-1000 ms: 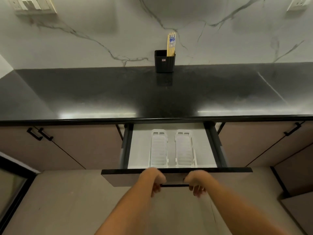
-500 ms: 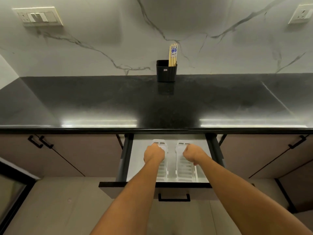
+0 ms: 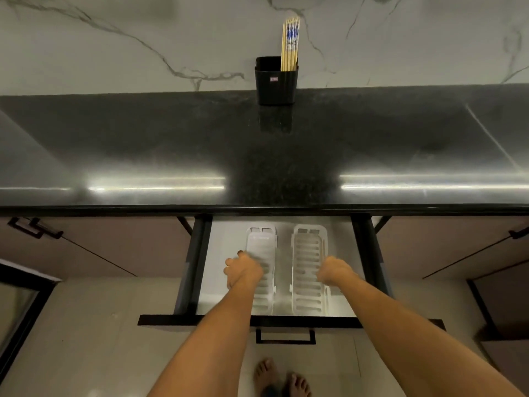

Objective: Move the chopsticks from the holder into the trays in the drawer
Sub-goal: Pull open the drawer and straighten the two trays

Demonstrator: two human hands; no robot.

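Chopsticks [image 3: 290, 44] standing upright in a black holder [image 3: 276, 81], bunched at its right side, far back on the dark bench [image 3: 171, 144] against the marble wall [image 3: 114, 38]. None in the trays yet.

Drawer [image 3: 197, 319] pulled open below the bench edge, with two white slotted trays lying side by side inside, apart from each other. Left hand [image 3: 243, 272] on the left tray [image 3: 262, 242]: thumb on top, fingers curled round its left edge, gripping. Tray image smeared there. Right hand [image 3: 335, 272] at the right rim of the right tray [image 3: 309, 270], knuckles up and fingers curled under out of sight; whether actually gripping the rim, cannot tell. Both well apart from the chopsticks.

Handling, as a judgement: light, stiff, thin sticks, probably bamboo or wood, smooth and prone to roll or fan out once loose. Best taken as a bundle round the upper shafts, just above the holder's rim, then drawn straight up so the tips clear the wall of the holder. Likely to tip the light holder if dragged sideways. Best laid lengthwise along a tray.

Writing: small red-and-white label [image 3: 273, 79] on the holder's front, too small to read. Blue pattern on the pale chopstick tops, no legible characters.
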